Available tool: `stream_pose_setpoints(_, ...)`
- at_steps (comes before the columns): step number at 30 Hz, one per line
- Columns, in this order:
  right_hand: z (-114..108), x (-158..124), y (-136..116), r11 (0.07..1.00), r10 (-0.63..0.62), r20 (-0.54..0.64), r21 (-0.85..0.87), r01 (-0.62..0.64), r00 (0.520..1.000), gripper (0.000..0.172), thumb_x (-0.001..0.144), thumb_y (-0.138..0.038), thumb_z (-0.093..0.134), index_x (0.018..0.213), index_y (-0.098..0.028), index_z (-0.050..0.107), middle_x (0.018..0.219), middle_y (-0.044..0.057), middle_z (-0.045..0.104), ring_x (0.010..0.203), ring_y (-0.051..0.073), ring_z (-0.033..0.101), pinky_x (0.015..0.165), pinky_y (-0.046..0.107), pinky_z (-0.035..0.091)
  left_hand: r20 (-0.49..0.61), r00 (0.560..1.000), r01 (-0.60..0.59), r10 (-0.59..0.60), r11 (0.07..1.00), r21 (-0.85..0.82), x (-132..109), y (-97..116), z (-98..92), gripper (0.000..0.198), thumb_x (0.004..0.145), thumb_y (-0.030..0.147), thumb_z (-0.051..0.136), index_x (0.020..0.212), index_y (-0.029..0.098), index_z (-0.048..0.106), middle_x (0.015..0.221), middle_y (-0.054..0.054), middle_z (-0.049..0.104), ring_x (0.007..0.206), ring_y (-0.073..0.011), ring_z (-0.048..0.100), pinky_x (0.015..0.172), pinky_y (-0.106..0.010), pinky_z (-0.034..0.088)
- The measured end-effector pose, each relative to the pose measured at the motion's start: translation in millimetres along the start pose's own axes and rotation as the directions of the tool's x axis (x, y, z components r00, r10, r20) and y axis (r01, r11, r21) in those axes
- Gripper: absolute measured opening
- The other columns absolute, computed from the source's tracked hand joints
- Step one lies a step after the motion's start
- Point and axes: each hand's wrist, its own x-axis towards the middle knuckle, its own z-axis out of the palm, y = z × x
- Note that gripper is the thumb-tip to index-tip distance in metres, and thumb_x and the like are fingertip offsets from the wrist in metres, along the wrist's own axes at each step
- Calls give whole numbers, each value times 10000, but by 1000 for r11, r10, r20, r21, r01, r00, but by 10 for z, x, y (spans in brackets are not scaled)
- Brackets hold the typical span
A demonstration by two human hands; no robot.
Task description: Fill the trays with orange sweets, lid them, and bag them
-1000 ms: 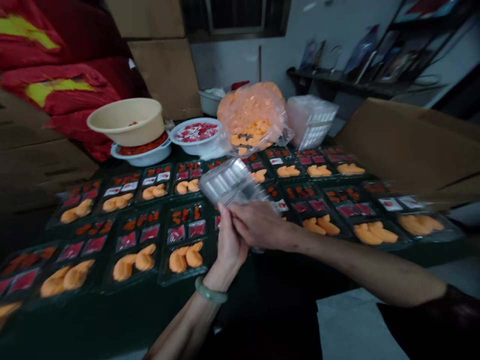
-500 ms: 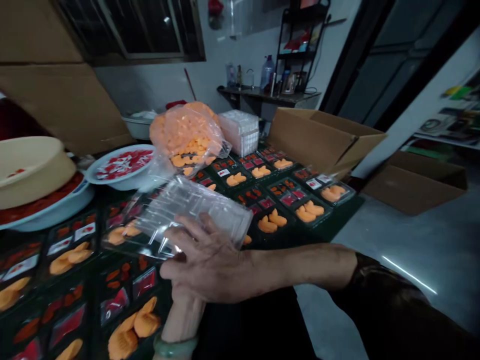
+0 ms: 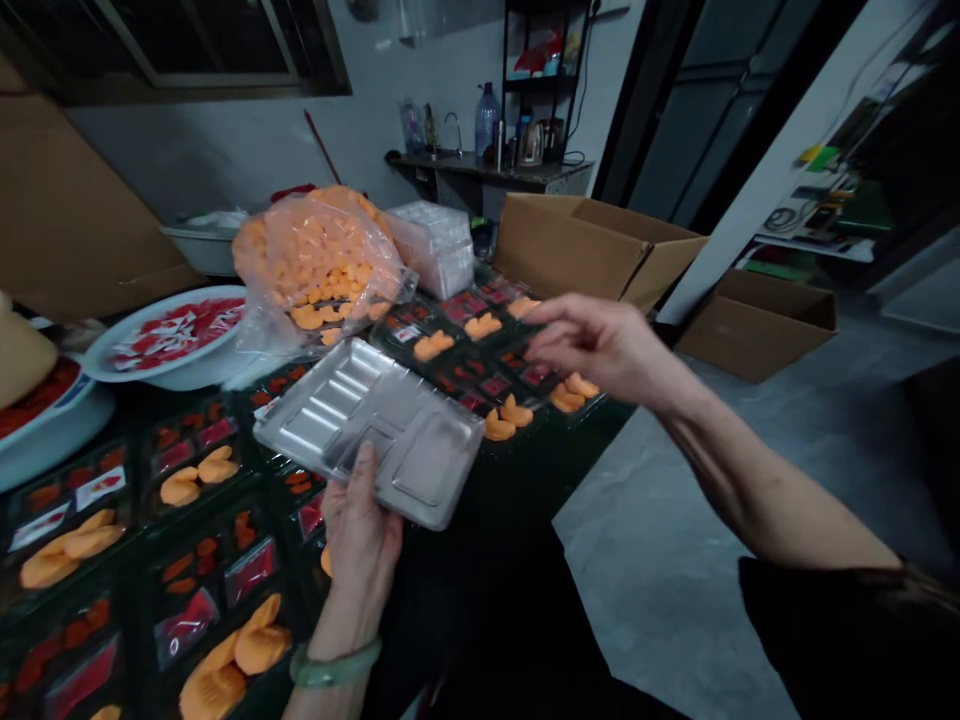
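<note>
My left hand (image 3: pixel 360 535), with a green bangle at the wrist, grips a small stack of clear plastic tray lids (image 3: pixel 439 455) by the near edge, thumb on top. The lids have moulded compartments and tilt above the table. My right hand (image 3: pixel 592 345) hovers apart from them, over the filled trays at the right; its fingers are loosely bent and spread, with nothing visible in them. Several black trays cover the table, each with orange shell-like pieces (image 3: pixel 262 640), red packets (image 3: pixel 251 570) and small dark-orange pieces in separate compartments.
Behind the lids sits a plastic bag of orange pieces (image 3: pixel 315 250), beside a white basin of red-and-white packets (image 3: pixel 176 335). A block of stacked clear plastic (image 3: pixel 431 250) stands farther back. Open cardboard boxes (image 3: pixel 577 245) are at the right, one on the floor (image 3: pixel 757 320).
My right hand has left the lids and moved right, over the trays. My left hand now holds the lids alone, thumb on top. The view has shifted to the right.
</note>
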Motion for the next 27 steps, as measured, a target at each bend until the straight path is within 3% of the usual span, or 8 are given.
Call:
stream_pose_setpoints(4, -485, -14, 835, 910, 370, -142, 253, -328, 918, 509, 718, -225, 679, 1200, -233, 519, 636, -23, 622, 508, 131, 577, 414, 221, 418, -77, 997, 32, -27, 997, 69, 14, 180, -188, 302, 651, 219, 758, 939, 192, 672, 892, 9, 697, 736, -129, 648, 683, -232, 561)
stream_pose_setpoints(6, -519, -59, 1192, 845, 511, -186, 288, -451, 839, 512, 710, -181, 654, 1204, -202, 522, 621, -14, 604, 466, 120, 540, 367, 202, 349, -109, 994, 21, -12, 996, 82, 18, 260, -273, 268, 662, 216, 748, 919, 187, 676, 877, 12, 694, 722, -122, 643, 657, -216, 563)
stream_pose_setpoints(8, -461, -107, 1428, 810, 587, -213, 162, -564, 781, 518, 728, -139, 594, 1237, -152, 500, 625, 2, 596, 463, 118, 526, 364, 201, 331, -129, 992, 9, 3, 996, 93, 22, 311, -335, 247, 672, 221, 741, 908, 184, 679, 881, 9, 693, 732, -126, 643, 629, -206, 564)
stream_pose_setpoints(15, -248, -120, 1698, 665, 617, -267, -326, -672, 741, 432, 746, -141, 546, 1175, -109, 586, 648, 30, 599, 612, 175, 580, 595, 302, 470, -195, 980, 57, -38, 994, 96, 33, 319, -404, 155, 716, 179, 698, 870, 170, 685, 837, 15, 691, 670, -100, 638, 549, -154, 544)
stream_pose_setpoints(19, -156, -112, 1708, 523, 581, -386, -497, -692, 716, 405, 752, -183, 551, 1149, -135, 616, 996, 149, 627, 944, 317, 575, 798, 425, 440, -212, 974, 93, -74, 992, 82, 12, 305, -377, 121, 727, 175, 687, 847, 153, 683, 813, 10, 692, 626, -94, 627, 521, -148, 537)
stream_pose_setpoints(23, 4, -139, 1638, 442, 463, -386, -680, -586, 798, 408, 822, -251, 480, 1201, -144, 587, 1220, 183, 520, 1146, 343, 450, 930, 454, 364, -228, 970, 98, -81, 993, 63, -24, 326, -319, 87, 745, 149, 658, 830, 148, 680, 781, 18, 689, 611, -88, 620, 552, -162, 550)
stream_pose_setpoints(25, 103, -134, 1617, 431, 378, -299, -780, -453, 876, 474, 867, -352, 431, 1298, -170, 505, 1305, 164, 464, 1200, 324, 405, 964, 447, 345, -251, 964, 103, -87, 993, 51, -40, 345, -283, 63, 756, 138, 637, 807, 145, 675, 756, 24, 684, 599, -88, 615, 587, -185, 562)
stream_pose_setpoints(27, 202, -111, 1627, 440, 380, -188, -824, -356, 906, 580, 872, -509, 389, 1380, -230, 400, 1409, 131, 368, 1272, 343, 320, 985, 486, 321, -267, 956, 133, -122, 991, 25, -52, 366, -251, 52, 773, 152, 616, 768, 140, 666, 722, 23, 678, 590, -97, 616, 623, -215, 571)
